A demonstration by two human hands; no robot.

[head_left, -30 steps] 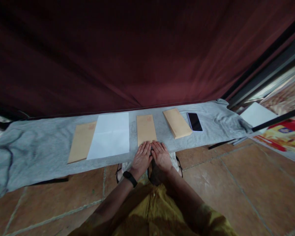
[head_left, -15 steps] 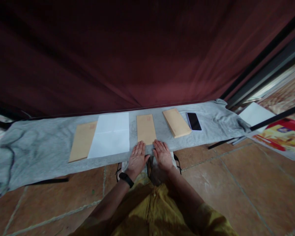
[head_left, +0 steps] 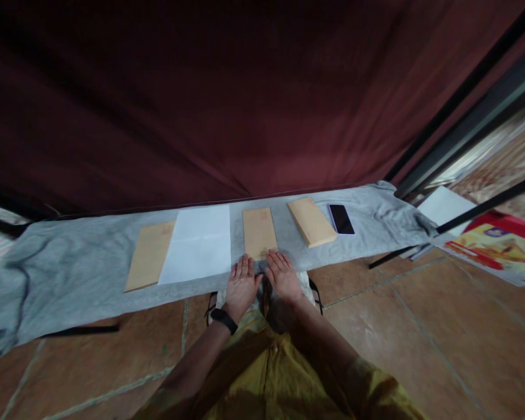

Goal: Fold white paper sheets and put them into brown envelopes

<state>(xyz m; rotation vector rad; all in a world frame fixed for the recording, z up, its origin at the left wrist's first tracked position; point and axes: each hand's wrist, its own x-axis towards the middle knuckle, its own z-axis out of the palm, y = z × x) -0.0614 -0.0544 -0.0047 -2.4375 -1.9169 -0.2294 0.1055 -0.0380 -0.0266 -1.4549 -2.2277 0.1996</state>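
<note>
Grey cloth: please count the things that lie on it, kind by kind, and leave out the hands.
Brown envelopes: 3 (left envelope, middle envelope, right envelope, thicker, perhaps a stack)
White paper sheet: 1
Phone: 1
Total on the grey cloth: 5

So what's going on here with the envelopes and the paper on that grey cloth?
A person rests both hands flat, palms down, on the grey cloth. The left hand and right hand lie side by side at the near end of the middle brown envelope, holding nothing. A white sheet, another envelope, an envelope stack and a phone lie alongside.
</note>
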